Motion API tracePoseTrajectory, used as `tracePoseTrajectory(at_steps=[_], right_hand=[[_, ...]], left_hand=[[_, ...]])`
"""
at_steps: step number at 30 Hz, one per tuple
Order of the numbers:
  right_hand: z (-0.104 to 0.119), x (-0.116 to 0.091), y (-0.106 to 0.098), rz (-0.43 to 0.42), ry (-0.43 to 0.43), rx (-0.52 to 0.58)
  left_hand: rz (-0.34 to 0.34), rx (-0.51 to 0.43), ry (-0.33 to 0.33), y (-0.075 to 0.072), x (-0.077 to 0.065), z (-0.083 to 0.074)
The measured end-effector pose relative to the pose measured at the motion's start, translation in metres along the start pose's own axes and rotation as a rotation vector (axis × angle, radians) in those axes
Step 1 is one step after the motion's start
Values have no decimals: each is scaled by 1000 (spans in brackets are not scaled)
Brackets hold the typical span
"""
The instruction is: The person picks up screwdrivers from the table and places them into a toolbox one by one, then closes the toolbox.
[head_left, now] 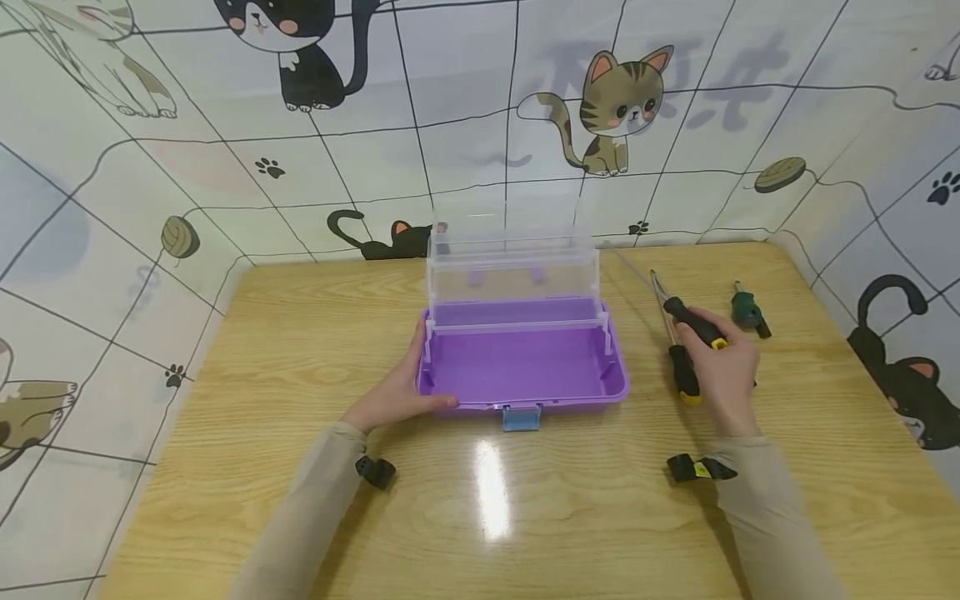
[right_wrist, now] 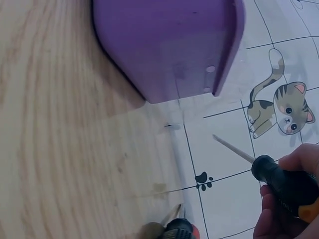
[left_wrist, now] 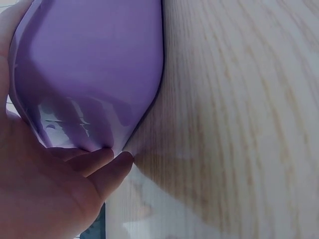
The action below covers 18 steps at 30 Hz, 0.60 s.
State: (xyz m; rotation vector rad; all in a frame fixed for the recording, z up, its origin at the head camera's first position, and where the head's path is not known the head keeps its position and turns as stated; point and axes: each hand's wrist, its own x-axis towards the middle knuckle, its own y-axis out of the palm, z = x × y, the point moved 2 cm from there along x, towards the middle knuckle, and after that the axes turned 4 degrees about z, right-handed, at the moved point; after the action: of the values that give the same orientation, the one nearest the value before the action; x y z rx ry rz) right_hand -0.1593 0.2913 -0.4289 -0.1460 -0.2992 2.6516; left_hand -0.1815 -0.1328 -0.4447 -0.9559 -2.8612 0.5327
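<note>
A purple plastic storage box [head_left: 525,362] stands on the table with its clear lid [head_left: 513,279] raised and a blue latch [head_left: 521,417] at the front. My left hand [head_left: 401,387] grips its left end, thumb over the front rim and fingers against the outer wall; the left wrist view shows those fingers touching the purple side [left_wrist: 94,59]. To the right of the box, my right hand [head_left: 723,367] holds a screwdriver [head_left: 693,323] by its black and yellow handle, shaft pointing away. A second screwdriver [head_left: 684,375] lies on the table beneath, beside that hand.
Farther right on the wooden table [head_left: 315,333] lies a small dark green tool [head_left: 747,310]. A small dark tip shows beside the right hand, its owner hidden. Cat-printed cloth [head_left: 465,108] hangs behind and at both sides of the table.
</note>
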Motion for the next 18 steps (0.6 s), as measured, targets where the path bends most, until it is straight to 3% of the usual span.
tracePoseTrajectory(at_steps=[4, 13, 18], right_hand=[[6, -1, -3, 0, 11, 216], [17, -3, -9, -51, -81, 79], [22, -5, -11, -67, -98, 134]], left_hand=[[6, -9, 6, 0, -2, -11], [-3, 0, 19, -1, 1, 8], [-4, -12, 28, -1, 1, 9]])
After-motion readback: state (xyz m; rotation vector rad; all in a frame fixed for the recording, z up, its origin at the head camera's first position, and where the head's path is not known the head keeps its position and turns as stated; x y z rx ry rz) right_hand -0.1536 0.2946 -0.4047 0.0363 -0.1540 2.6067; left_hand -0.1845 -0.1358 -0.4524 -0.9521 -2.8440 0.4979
